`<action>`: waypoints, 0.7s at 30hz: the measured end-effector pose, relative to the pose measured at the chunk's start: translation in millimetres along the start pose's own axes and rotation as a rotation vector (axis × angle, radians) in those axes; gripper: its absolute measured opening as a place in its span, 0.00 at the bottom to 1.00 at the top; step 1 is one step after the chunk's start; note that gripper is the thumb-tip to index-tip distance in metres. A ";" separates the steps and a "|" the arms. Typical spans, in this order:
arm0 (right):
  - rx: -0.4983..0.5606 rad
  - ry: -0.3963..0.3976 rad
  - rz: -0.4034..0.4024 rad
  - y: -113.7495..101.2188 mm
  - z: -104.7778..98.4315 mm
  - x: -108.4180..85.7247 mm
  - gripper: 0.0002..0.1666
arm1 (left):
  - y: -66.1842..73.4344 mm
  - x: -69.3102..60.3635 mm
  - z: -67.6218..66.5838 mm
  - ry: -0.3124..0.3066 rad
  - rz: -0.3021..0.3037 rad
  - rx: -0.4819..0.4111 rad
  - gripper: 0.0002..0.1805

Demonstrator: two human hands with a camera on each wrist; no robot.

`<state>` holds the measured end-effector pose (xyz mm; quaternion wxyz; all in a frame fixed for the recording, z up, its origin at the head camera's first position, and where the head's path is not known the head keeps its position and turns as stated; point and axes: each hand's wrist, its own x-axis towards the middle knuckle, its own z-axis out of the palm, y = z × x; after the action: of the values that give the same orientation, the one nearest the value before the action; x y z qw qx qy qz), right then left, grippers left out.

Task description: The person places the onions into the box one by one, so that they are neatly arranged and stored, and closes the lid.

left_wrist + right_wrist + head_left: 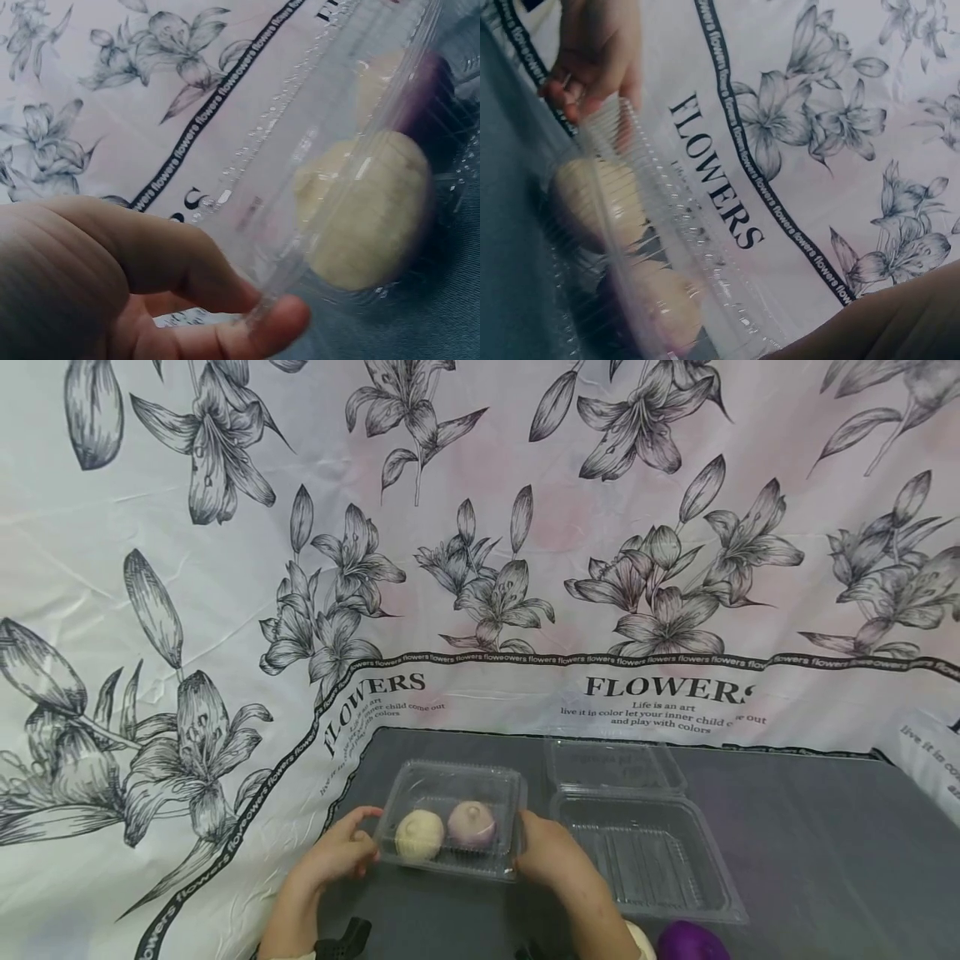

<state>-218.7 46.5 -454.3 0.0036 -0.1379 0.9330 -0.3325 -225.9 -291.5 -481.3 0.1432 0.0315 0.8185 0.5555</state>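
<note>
- Where held at both ends: clear box, long axis running from left hand to right hand, over left part of dark table.
- Lying to the right of left hand, with edge pinched narrowly between thumb and finger.
- Lying to the left of right hand, with far end gripped; exact placement of fingertips hidden.
- Both hands in contact, neither nearer.
- Cannot tell whether base touches table.
- Inside, side by side: pale bulb toward left hand, pinkish bulb toward right hand.
- To the right: open box, lid laid back on far side.
- Standing in the way on that side: right hand and right forearm.
- At near edge of head view: purple thing; pale thing, partly hidden by right forearm.
- Behind: flowered cloth.
</note>
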 end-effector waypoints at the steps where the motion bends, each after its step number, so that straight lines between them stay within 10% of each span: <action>1: -0.009 0.003 -0.007 0.9 -1.1 -1.7 0.37 | 1.6 -0.8 0.7 -0.006 0.004 0.023 0.35; 10: -0.007 -0.051 -0.027 5.8 -20.2 -25.8 0.36 | 14.4 -9.4 5.9 -0.009 0.028 0.191 0.37; 21: 0.038 -0.027 -0.068 28.4 -54.9 -64.3 0.31 | 46.3 -20.3 22.7 0.214 0.019 0.534 0.32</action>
<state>-169.5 118.2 -434.7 0.0075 -0.1740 0.9212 -0.3481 -205.4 -257.7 -442.5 0.0373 0.0172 0.9459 0.3220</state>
